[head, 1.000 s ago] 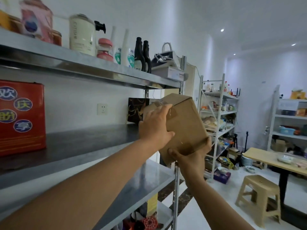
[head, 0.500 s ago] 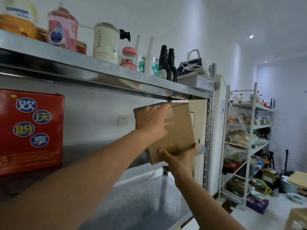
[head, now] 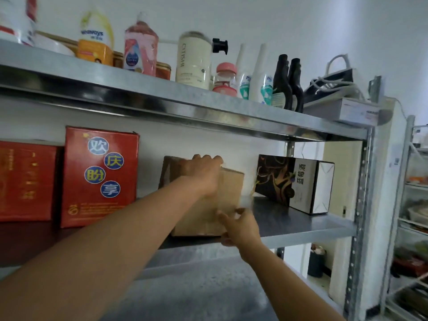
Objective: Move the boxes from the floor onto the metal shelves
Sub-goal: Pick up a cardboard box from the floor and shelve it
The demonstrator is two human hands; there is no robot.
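A plain brown cardboard box (head: 229,193) stands on the middle tier of the grey metal shelves (head: 301,225), its base close to the front edge. It sits between a tall red carton with yellow characters in blue circles (head: 99,177) on its left and a dark carton with gold swirls and a white end panel (head: 291,181) on its right, apart from both.

The left hand (head: 203,174) lies over the upper part of the brown box. Its fingers (head: 206,158) are curled over the top edge and grip it, and the forearm stretches in from the lower left.

The right hand (head: 240,228) is at the box's lower right front corner, seen from the back, with the thumb raised and a finger against the cardboard. I cannot tell whether it pinches the corner or only touches it.

Further left on the same tier stands a second red carton with gold print (head: 25,179), just beside the first.

The top tier (head: 162,93) carries a row of containers. Among them are a pink refill pouch (head: 141,47), a cream pump bottle with a black nozzle (head: 193,59) and two dark glass bottles (head: 288,84). A flat white box (head: 352,110) lies at the right end.

A lower grey tier (head: 196,286) shows beneath the arms. A white wire rack (head: 407,181) stands further right, its contents blurred.
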